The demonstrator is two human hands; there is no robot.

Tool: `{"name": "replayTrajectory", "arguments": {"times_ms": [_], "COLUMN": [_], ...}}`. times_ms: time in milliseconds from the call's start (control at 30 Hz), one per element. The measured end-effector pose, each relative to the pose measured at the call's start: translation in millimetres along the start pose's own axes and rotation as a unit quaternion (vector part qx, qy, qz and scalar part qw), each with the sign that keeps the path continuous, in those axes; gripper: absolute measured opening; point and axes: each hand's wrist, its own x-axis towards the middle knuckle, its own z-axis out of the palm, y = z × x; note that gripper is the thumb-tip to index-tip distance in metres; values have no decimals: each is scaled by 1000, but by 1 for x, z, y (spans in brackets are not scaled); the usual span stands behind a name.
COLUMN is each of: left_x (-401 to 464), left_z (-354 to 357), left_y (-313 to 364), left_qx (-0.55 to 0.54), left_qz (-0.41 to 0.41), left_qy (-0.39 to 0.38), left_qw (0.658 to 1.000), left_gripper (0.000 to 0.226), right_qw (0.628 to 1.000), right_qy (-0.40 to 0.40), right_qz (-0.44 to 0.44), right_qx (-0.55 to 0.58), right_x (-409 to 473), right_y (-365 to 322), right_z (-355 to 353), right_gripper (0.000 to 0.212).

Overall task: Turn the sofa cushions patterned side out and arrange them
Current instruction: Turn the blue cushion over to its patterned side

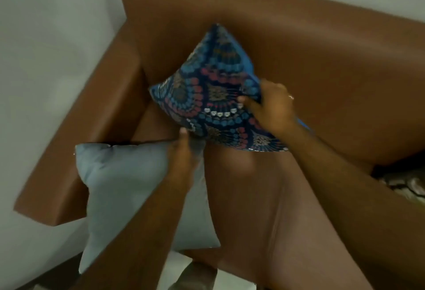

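Note:
A blue cushion with a red and white round pattern (207, 92) is held up above the seat of the brown sofa (322, 64), patterned side toward me, near the left corner of the backrest. My right hand (271, 105) grips its right edge, thumb on the pattern. My left hand (184, 156) pinches its lower edge. A plain light grey-blue cushion (124, 188) lies on the seat by the left armrest, partly under my left forearm.
The sofa's left armrest (92, 128) runs along a pale wall (46, 36). Another patterned cushion (404, 186) shows at the right edge of the seat. Pale floor (174, 266) and a foot show below the seat's front edge.

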Motion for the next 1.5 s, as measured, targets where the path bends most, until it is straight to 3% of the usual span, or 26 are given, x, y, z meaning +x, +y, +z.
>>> {"name": "replayTrajectory", "arguments": {"times_ms": [100, 233, 367, 433, 567, 700, 900, 1067, 1233, 1333, 1500], "left_x": [7, 5, 10, 0, -35, -51, -50, -60, -73, -67, -28], "left_z": [22, 104, 181, 207, 243, 273, 270, 262, 211, 136, -41], "left_y": [15, 21, -15, -33, -60, -74, -64, -49, -27, -18, -21], "left_qx": [14, 116, 169, 165, 179, 153, 132, 131, 228, 264, 322], "left_qz": [31, 103, 103, 92, 89, 109, 130, 150, 159, 138, 81], "left_qy": [4, -106, -161, -160, -158, -185, -186, -212, -209, -114, 17], "left_qw": [999, 982, 967, 969, 967, 965, 965, 957, 938, 948, 943], "left_gripper": [71, 77, 92, 98, 71, 79, 98, 93, 62, 71, 106], "right_qw": [994, 958, 917, 896, 867, 856, 850, 871, 866, 869, 874], "right_qy": [49, 65, 96, 148, 259, 224, 258, 251, 282, 306, 163], "right_qz": [17, 188, 214, 225, 255, 286, 273, 258, 315, 330, 402], "right_qx": [91, 206, 323, 353, 342, 369, 370, 334, 267, 206, 218], "right_x": [-52, -123, -147, -155, -164, -162, -162, -169, -173, -197, -205], "right_y": [88, 191, 225, 240, 271, 299, 304, 298, 260, 202, 66], "right_z": [-52, -101, -97, -96, -113, -117, -106, -116, -107, -62, 51], "right_gripper": [42, 35, 37, 35, 53, 73, 71, 81, 84, 84, 81]}}
